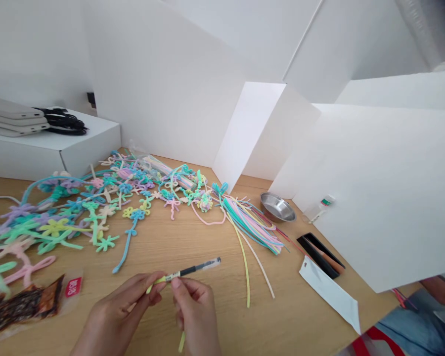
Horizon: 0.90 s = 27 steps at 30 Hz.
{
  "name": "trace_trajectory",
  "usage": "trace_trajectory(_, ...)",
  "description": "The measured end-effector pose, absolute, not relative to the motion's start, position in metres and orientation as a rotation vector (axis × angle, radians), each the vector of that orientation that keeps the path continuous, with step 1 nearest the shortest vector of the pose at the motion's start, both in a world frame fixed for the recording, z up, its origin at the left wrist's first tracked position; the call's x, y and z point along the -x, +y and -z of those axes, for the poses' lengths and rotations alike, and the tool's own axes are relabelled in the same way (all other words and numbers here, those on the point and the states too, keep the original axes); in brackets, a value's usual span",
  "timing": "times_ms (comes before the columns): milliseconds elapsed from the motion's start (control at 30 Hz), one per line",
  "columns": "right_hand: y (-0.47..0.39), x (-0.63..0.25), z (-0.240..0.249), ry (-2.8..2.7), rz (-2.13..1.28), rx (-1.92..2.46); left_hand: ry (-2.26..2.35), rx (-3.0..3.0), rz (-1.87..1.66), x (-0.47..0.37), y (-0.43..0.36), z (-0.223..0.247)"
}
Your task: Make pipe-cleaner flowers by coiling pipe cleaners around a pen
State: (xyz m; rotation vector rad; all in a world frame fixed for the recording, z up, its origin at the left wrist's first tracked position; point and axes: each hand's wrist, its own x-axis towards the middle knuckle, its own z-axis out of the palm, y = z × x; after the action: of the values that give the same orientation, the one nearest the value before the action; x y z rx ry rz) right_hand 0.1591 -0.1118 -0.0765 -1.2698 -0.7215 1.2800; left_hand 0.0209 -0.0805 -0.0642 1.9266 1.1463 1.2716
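Between my two hands is a pen [203, 265] with a dark grip and a clear cap, its capped tip pointing right. A yellow-green pipe cleaner [181, 342] lies against the pen's left end, and its tail hangs below my right hand. My left hand [124, 309] is closed, pinching the pen's left end together with a short bit of the pipe cleaner. My right hand [197, 309] is closed too, thumb pressed at the pen's barrel, with the pipe cleaner passing through its fingers. How the pipe cleaner runs beneath the fingers is hidden.
Twisted pastel pipe-cleaner flowers [55, 227] cover the left of the table. A bundle of straight pipe cleaners [250, 225], a metal bowl [278, 207], a black case [319, 254] and a white packet [330, 294] lie right. White panels stand behind. Another person's jeans [415, 326] show lower right.
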Motion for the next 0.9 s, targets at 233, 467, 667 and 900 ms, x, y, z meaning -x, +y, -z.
trace_trajectory(233, -0.117, -0.160, 0.068, -1.229, -0.798, 1.483, 1.166, -2.017, -1.298, -0.024, -0.080, 0.067)
trace_trajectory(467, -0.125, -0.171, 0.063, -1.659, -0.451, 1.564, 1.213, -1.921, -1.120, -0.017, -0.075, 0.071)
trace_trajectory(667, -0.121, -0.227, 0.025, -1.566, -0.565, 1.442, 1.273, -1.626, -0.838, -0.013, -0.073, 0.060)
trace_trajectory(900, -0.110, -0.255, 0.022, -1.707, -0.859, 1.320, 1.086, -1.346, -0.714, -0.019, -0.075, 0.058)
